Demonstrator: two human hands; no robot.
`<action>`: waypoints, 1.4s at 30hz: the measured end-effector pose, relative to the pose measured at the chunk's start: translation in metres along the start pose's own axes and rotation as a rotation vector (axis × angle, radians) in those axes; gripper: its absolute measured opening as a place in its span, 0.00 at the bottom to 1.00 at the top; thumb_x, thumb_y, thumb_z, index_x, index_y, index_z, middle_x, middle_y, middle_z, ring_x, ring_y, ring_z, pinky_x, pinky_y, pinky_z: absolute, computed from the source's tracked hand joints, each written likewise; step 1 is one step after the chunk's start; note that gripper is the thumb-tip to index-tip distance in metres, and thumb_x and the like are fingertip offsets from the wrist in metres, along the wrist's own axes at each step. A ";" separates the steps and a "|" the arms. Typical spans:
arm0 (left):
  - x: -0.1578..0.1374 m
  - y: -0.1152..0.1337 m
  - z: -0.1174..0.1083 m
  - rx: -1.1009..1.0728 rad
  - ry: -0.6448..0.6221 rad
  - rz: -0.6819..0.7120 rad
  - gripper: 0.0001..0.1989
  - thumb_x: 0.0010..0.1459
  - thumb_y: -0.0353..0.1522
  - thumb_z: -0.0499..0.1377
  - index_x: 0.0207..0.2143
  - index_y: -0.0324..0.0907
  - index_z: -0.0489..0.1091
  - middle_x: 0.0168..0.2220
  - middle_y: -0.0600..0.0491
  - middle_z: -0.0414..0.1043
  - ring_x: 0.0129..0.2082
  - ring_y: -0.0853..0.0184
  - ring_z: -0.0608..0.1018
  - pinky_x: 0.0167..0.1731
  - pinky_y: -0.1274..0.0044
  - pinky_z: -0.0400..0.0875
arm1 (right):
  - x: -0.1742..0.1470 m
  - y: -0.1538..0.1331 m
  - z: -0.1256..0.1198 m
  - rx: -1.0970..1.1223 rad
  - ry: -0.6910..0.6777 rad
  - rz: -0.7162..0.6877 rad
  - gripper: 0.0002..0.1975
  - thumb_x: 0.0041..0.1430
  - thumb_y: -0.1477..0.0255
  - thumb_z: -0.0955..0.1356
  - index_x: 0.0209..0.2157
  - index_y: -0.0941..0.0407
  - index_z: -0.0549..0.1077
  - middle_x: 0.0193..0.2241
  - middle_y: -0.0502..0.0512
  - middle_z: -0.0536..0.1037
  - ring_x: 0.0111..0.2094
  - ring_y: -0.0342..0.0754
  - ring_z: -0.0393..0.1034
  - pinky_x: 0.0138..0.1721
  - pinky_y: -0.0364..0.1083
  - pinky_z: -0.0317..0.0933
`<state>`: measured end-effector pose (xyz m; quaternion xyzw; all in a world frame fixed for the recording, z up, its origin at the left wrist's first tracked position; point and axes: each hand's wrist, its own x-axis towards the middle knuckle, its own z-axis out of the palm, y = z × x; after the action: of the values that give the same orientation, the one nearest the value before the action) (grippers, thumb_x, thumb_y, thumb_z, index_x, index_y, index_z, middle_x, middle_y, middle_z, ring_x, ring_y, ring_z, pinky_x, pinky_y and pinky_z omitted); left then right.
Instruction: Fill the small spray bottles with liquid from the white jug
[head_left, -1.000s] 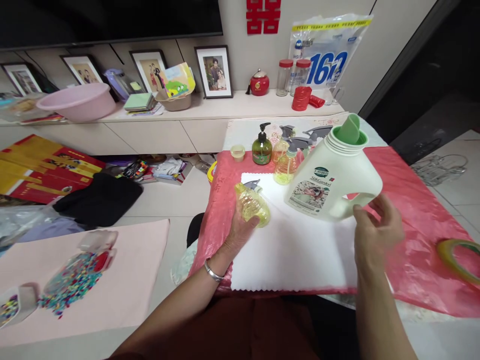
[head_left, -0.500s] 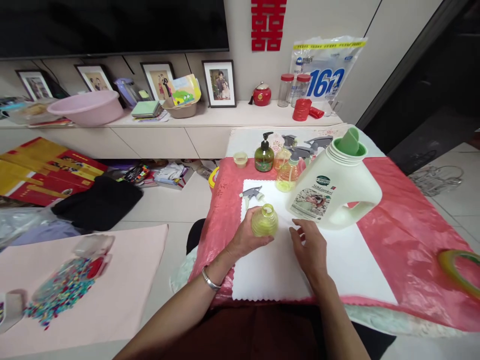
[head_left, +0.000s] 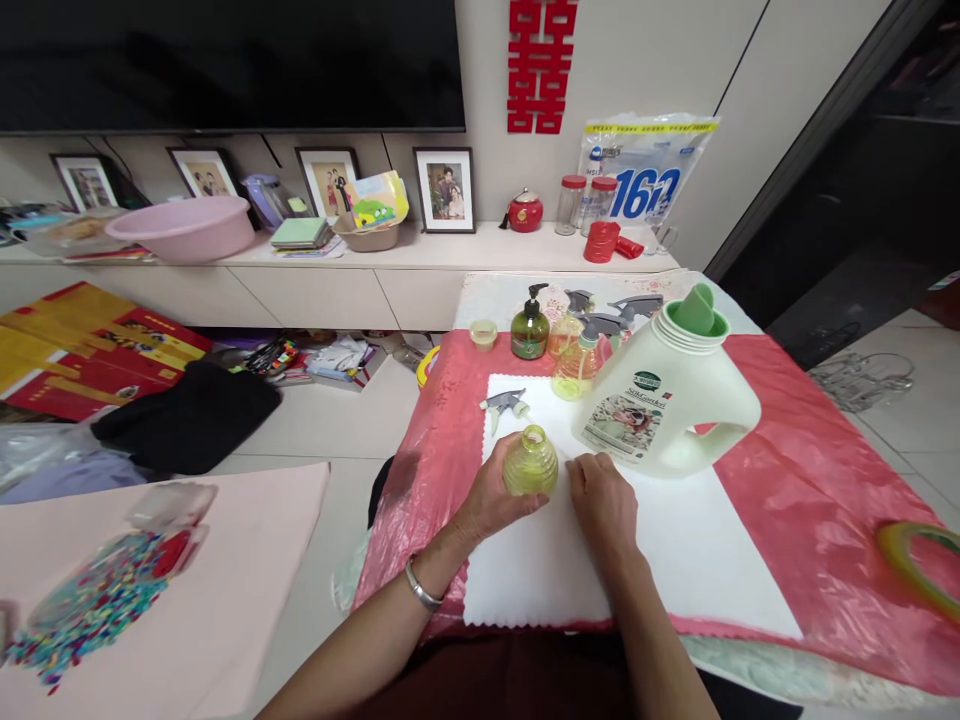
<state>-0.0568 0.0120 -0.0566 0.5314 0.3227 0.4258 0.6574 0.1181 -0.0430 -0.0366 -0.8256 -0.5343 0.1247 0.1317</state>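
My left hand [head_left: 501, 488] is closed round a yellow-green ribbed spray bottle [head_left: 531, 464] with an open neck. Beside it, my right hand [head_left: 602, 498] has its fingers curled together low over the white sheet [head_left: 540, 590]; anything within them is hidden. A grey trigger spray head [head_left: 506, 402] lies on the sheet just beyond the bottle. To the right stands a large pale detergent jug [head_left: 667, 400] with a green scoop-like piece [head_left: 696, 310] in its mouth. Behind are a clear spray bottle [head_left: 575, 370] with a little yellow liquid and a dark green pump bottle [head_left: 529, 332].
Red plastic film [head_left: 795, 440] covers the table. A small cup [head_left: 483, 334] stands at the back left, and a tape roll [head_left: 919, 560] lies at the right. Colourful small pieces [head_left: 97, 600] are spread on a pink board [head_left: 247, 560] at the left.
My right hand has drawn its fingers in and moved slightly left, closer to the bottle. The left hand still holds the bottle. The view has tipped up slightly.
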 end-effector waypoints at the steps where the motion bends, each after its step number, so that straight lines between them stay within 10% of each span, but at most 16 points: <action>1: 0.000 0.000 0.000 0.019 0.001 0.012 0.40 0.39 0.37 0.78 0.56 0.48 0.70 0.54 0.45 0.76 0.61 0.41 0.72 0.60 0.55 0.69 | 0.000 -0.001 -0.001 0.008 -0.010 -0.001 0.11 0.76 0.71 0.64 0.40 0.59 0.76 0.38 0.52 0.70 0.30 0.40 0.60 0.30 0.42 0.40; 5: 0.000 -0.004 -0.002 0.081 -0.002 0.028 0.42 0.40 0.40 0.78 0.58 0.47 0.69 0.53 0.45 0.76 0.58 0.43 0.75 0.57 0.56 0.71 | -0.001 -0.006 -0.006 0.046 -0.051 -0.005 0.10 0.77 0.72 0.63 0.50 0.55 0.76 0.42 0.54 0.72 0.34 0.42 0.63 0.31 0.42 0.41; 16: 0.002 -0.001 -0.001 0.020 -0.004 0.024 0.41 0.44 0.46 0.76 0.58 0.44 0.66 0.52 0.45 0.74 0.53 0.52 0.76 0.53 0.61 0.72 | -0.013 -0.007 -0.010 0.292 -0.051 0.106 0.11 0.73 0.74 0.61 0.37 0.58 0.73 0.32 0.54 0.75 0.31 0.46 0.63 0.34 0.43 0.43; 26: -0.019 0.012 0.000 -0.225 -0.093 -0.190 0.42 0.40 0.43 0.78 0.57 0.46 0.69 0.49 0.47 0.76 0.50 0.54 0.78 0.51 0.64 0.72 | -0.040 0.005 -0.003 0.814 -0.027 0.062 0.26 0.64 0.49 0.60 0.36 0.58 0.74 0.25 0.53 0.69 0.28 0.46 0.61 0.31 0.43 0.54; 42: -0.032 0.071 -0.020 -0.118 -0.455 -0.124 0.41 0.40 0.55 0.73 0.54 0.45 0.74 0.45 0.44 0.75 0.44 0.48 0.79 0.46 0.59 0.76 | -0.062 0.019 -0.014 1.287 -0.565 -0.157 0.26 0.68 0.49 0.68 0.33 0.60 0.71 0.24 0.52 0.68 0.26 0.42 0.61 0.30 0.40 0.58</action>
<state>-0.1035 -0.0037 0.0073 0.5534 0.1726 0.2722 0.7680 0.1141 -0.1084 -0.0262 -0.4788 -0.4260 0.6157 0.4585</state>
